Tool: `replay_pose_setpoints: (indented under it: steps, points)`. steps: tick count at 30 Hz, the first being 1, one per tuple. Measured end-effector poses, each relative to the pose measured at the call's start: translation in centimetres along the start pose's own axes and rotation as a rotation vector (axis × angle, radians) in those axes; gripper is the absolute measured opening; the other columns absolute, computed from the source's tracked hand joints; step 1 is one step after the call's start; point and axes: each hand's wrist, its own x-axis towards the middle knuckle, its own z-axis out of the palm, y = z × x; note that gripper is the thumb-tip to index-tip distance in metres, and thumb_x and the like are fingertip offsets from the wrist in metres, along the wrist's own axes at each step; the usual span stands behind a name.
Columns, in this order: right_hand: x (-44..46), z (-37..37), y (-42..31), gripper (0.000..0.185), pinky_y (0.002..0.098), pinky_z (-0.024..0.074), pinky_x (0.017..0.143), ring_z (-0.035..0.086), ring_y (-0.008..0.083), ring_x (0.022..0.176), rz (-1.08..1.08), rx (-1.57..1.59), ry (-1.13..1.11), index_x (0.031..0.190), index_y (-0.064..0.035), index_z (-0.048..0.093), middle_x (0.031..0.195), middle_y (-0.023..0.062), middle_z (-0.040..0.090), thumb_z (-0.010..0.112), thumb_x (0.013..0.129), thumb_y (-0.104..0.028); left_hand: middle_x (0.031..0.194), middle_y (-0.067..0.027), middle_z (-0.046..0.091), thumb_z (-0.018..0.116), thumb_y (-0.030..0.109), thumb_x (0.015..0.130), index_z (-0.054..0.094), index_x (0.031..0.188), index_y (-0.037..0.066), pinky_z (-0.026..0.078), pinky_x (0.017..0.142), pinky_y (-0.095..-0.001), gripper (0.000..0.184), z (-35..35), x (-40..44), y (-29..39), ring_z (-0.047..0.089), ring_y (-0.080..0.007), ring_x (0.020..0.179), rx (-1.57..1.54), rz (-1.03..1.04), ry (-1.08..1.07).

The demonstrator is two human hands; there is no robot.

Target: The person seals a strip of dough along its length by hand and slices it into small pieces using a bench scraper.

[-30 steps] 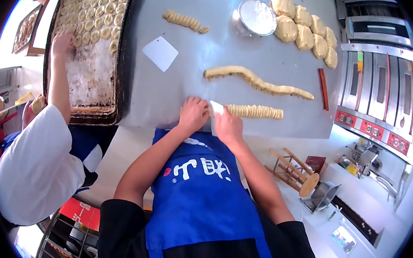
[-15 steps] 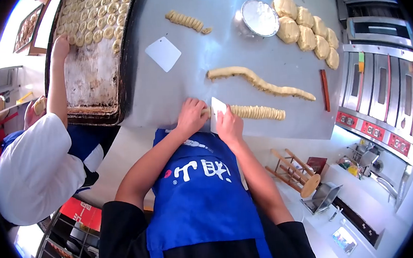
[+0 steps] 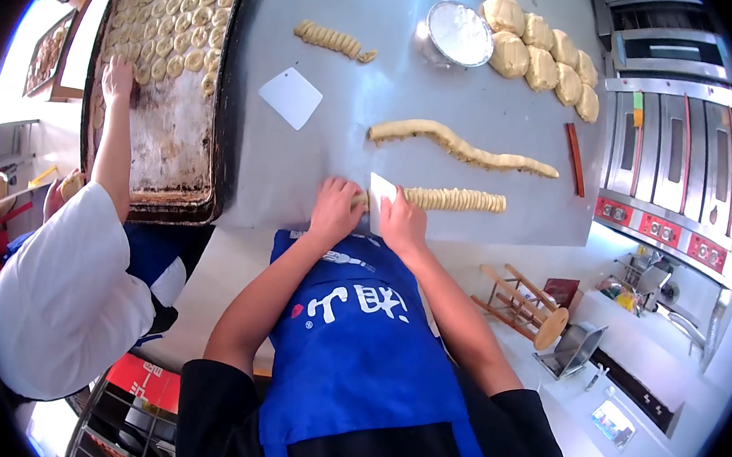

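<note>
My right hand (image 3: pixel 404 220) is closed on a white scraper (image 3: pixel 380 190), which stands on edge across a dough roll. To its right the sliced part of the roll (image 3: pixel 457 199) lies in thin, close slices. My left hand (image 3: pixel 336 208) has its fingers wrapped round the uncut left end of the same roll, just left of the scraper. Beyond them an uncut, wavy dough roll (image 3: pixel 462 147) lies on the metal table (image 3: pixel 294 174). A short sliced piece (image 3: pixel 332 41) and a second white scraper (image 3: pixel 291 99) are farther off.
A co-worker's hand (image 3: pixel 117 79) is over a large tray (image 3: pixel 165 149) with rows of dough pieces at the left. A metal bowl of white powder (image 3: pixel 459 33), several dough balls (image 3: pixel 539 51) and a reddish-brown stick (image 3: pixel 575 159) are on the table. Ovens (image 3: pixel 671 165) stand at the right.
My hands and the scraper have shifted slightly left along the roll. The co-worker's hand has moved a little over the tray.
</note>
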Motion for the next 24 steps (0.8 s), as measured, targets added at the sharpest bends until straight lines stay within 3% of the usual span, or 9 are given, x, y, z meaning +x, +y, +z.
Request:
replay_pose_setpoints:
  steps: [2, 4, 8, 15, 18, 21, 24]
  points:
    - [-0.3, -0.4, -0.4, 0.030, 0.0535, 0.0574, 0.064, 0.073, 0.0445, 0.069, -0.017, 0.032, 0.000, 0.108, 0.0039, 0.065, 0.074, 0.0234, 0.072, 0.058, 0.102, -0.025, 0.101, -0.0127, 0.067, 0.077, 0.012, 0.080, 0.069, 0.097, 0.007, 0.046, 0.096, -0.0484, 0.020, -0.5, -0.1, -0.1, 0.060, -0.0366, 0.105, 0.057, 0.020, -0.054]
    - [0.3, -0.9, -1.8, 0.029, 0.0536, 0.0577, 0.066, 0.072, 0.0448, 0.070, -0.094, -0.041, -0.218, 0.109, 0.0042, 0.065, 0.075, 0.0245, 0.072, 0.055, 0.102, -0.022, 0.101, -0.0121, 0.067, 0.078, 0.011, 0.079, 0.069, 0.098, 0.007, 0.046, 0.095, -0.0485, 0.021, -0.1, -0.2, -0.6, 0.060, -0.0366, 0.105, 0.047, 0.008, -0.064]
    - [1.1, 1.2, -3.2, 0.026, 0.0554, 0.0568, 0.067, 0.073, 0.0448, 0.073, -0.033, -0.105, -0.311, 0.109, 0.0015, 0.064, 0.077, 0.0258, 0.072, 0.054, 0.103, -0.021, 0.102, -0.0119, 0.067, 0.078, 0.010, 0.079, 0.069, 0.098, 0.007, 0.045, 0.093, -0.0486, 0.022, 0.3, -0.4, -1.5, 0.059, -0.0366, 0.105, 0.036, 0.008, -0.065]
    - [0.0, 1.8, -1.8, 0.029, 0.0561, 0.0560, 0.064, 0.071, 0.0453, 0.068, -0.065, -0.028, -0.017, 0.111, 0.0025, 0.064, 0.074, 0.0238, 0.072, 0.057, 0.103, -0.025, 0.102, -0.0125, 0.067, 0.075, 0.011, 0.081, 0.069, 0.096, 0.006, 0.046, 0.096, -0.0477, 0.017, -0.5, -0.1, -0.8, 0.059, -0.0370, 0.107, -0.030, 0.013, 0.029]
    - [-1.1, 0.2, -2.7, 0.023, 0.0535, 0.0567, 0.061, 0.073, 0.0418, 0.067, -0.053, -0.017, -0.029, 0.105, 0.0019, 0.063, 0.072, 0.0227, 0.072, 0.057, 0.102, -0.020, 0.102, -0.0126, 0.067, 0.074, 0.010, 0.082, 0.068, 0.097, 0.006, 0.046, 0.096, -0.0479, 0.017, -1.1, -1.0, -1.2, 0.059, -0.0370, 0.106, 0.029, -0.012, 0.013]
    - [-0.4, -0.2, -3.8, 0.023, 0.0539, 0.0565, 0.060, 0.072, 0.0424, 0.066, -0.123, -0.076, -0.205, 0.104, 0.0015, 0.062, 0.071, 0.0228, 0.072, 0.057, 0.102, -0.020, 0.101, -0.0126, 0.067, 0.074, 0.010, 0.082, 0.068, 0.099, 0.006, 0.045, 0.096, -0.0481, 0.019, -1.3, -0.6, -1.6, 0.059, -0.0370, 0.106, 0.050, -0.018, -0.063]
    - [0.2, 1.8, -4.3, 0.027, 0.0560, 0.0567, 0.064, 0.072, 0.0447, 0.070, -0.075, -0.085, -0.236, 0.108, 0.0031, 0.064, 0.072, 0.0244, 0.071, 0.057, 0.102, -0.022, 0.104, -0.0134, 0.066, 0.076, 0.011, 0.081, 0.066, 0.105, 0.005, 0.045, 0.096, -0.0482, 0.027, -1.1, -0.6, -2.3, 0.059, -0.0378, 0.105, 0.038, -0.026, -0.091]
